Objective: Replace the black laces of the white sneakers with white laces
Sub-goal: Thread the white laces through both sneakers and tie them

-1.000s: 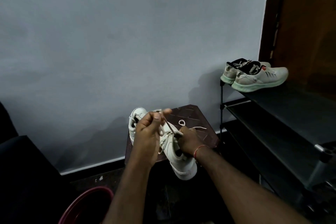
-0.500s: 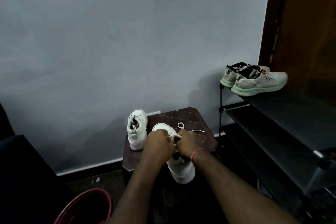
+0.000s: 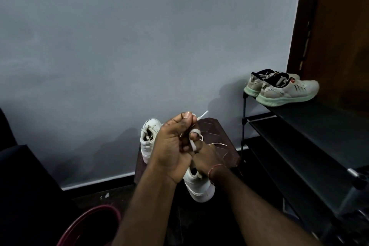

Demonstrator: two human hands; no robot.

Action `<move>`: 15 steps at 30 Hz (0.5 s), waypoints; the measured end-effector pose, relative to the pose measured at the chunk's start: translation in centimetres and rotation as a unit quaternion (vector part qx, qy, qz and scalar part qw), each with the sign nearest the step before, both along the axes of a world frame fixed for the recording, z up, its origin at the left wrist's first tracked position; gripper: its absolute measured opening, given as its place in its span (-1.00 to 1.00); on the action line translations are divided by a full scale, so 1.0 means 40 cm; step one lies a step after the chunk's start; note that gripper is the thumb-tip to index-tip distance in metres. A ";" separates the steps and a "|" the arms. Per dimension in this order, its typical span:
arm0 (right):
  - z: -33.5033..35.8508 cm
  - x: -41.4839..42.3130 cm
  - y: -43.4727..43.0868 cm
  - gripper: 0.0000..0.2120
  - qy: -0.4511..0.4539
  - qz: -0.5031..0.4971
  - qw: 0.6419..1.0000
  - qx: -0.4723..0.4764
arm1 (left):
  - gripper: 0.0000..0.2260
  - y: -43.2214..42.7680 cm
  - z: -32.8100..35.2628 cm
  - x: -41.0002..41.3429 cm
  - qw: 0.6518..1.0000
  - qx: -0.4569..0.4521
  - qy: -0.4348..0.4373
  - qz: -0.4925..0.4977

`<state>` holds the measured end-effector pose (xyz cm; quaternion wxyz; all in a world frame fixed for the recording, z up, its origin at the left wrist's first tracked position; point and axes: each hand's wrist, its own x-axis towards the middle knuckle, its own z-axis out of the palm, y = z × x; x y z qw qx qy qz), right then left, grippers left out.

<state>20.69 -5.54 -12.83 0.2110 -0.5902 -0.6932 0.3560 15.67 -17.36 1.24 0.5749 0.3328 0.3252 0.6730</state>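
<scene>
The white lace (image 3: pixel 192 144) rises from the near sneaker (image 3: pixel 199 187) beneath the fingers, loops over one curled finger of the right hand (image 3: pixel 206 159) and ends clenched in the left hand (image 3: pixel 173 146), tip poking out past the thumb. The loop is probably held open so the left can pull a knot tight (the other sneaker (image 3: pixel 149 140), beside the left knuckles, looks laced already).

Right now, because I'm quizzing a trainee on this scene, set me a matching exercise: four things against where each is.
Things: 1 white lace; 2 far white sneaker; 3 mint-soled sneakers; 4 maroon tub.
Places: A top shelf of black rack; B floor, lower left; C pinched by left hand; D brown stool, by wall.
Pairs: 1-C; 2-D; 3-A; 4-B.
</scene>
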 end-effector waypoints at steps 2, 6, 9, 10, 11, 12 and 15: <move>-0.035 -0.007 0.024 -0.57 0.008 0.002 1.000 -0.007 | -0.95 0.000 -0.005 0.013 0.999 -0.004 -0.036 -0.003; -0.047 -0.021 0.032 -0.58 0.013 -0.007 1.000 -0.004 | -0.97 0.000 -0.012 0.019 0.995 -0.019 -0.095 0.025; -0.089 -0.033 0.069 -0.53 0.026 -0.025 0.999 -0.012 | -0.97 0.002 -0.012 0.017 0.994 -0.003 -0.101 0.032; -0.125 -0.045 0.099 -0.53 0.031 -0.034 0.999 -0.019 | -0.96 0.007 -0.015 0.012 0.997 0.010 -0.067 0.034; -0.132 -0.047 0.106 -0.53 0.032 -0.035 0.999 -0.017 | -0.93 0.012 -0.019 0.008 0.999 0.025 -0.003 0.040; -0.068 -0.036 0.060 -0.55 0.021 -0.019 0.999 -0.024 | -0.89 0.022 -0.029 0.002 0.993 0.042 0.091 0.058; 0.038 -0.011 0.000 -0.54 0.052 0.058 0.997 -0.005 | -0.80 0.071 -0.091 -0.025 0.915 0.063 0.368 0.152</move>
